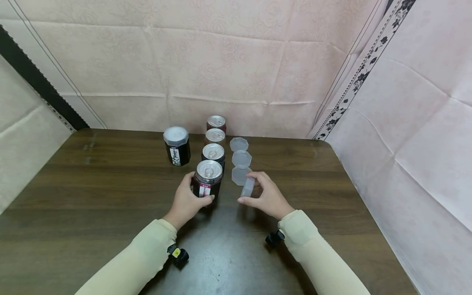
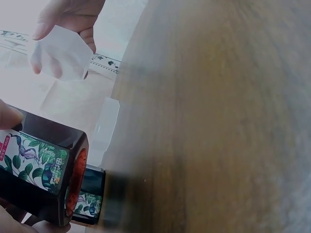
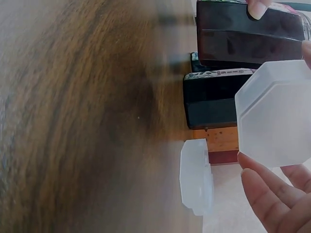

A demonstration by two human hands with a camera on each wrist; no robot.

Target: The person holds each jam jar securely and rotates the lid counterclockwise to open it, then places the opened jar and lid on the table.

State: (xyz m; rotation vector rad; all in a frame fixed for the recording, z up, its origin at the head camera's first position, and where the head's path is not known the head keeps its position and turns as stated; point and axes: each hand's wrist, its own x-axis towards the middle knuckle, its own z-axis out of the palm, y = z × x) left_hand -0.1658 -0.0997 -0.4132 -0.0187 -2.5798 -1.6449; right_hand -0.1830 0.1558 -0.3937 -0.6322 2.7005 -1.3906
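Note:
My left hand (image 1: 186, 203) grips a dark octagonal can (image 1: 209, 189) with a silver pull-tab top, thumb on the near side and fingers round the far side. Its reddish underside (image 2: 77, 187) faces the left wrist camera, so the can is raised off the table. To the right, my right hand (image 1: 268, 197) pinches a translucent octagonal plastic lid (image 1: 248, 187) on edge between thumb and fingers. The lid's hollow side (image 3: 279, 119) shows in the right wrist view. A short gap separates the lid from the can.
Three more pull-tab cans (image 1: 213, 152) stand in a row behind the held one. Beside them, three translucent lids (image 1: 241, 158) lie in a line on the brown wooden table (image 1: 121, 192). A can with its lid on (image 1: 177, 148) stands back left. Behind hangs a pale cloth (image 1: 228, 61).

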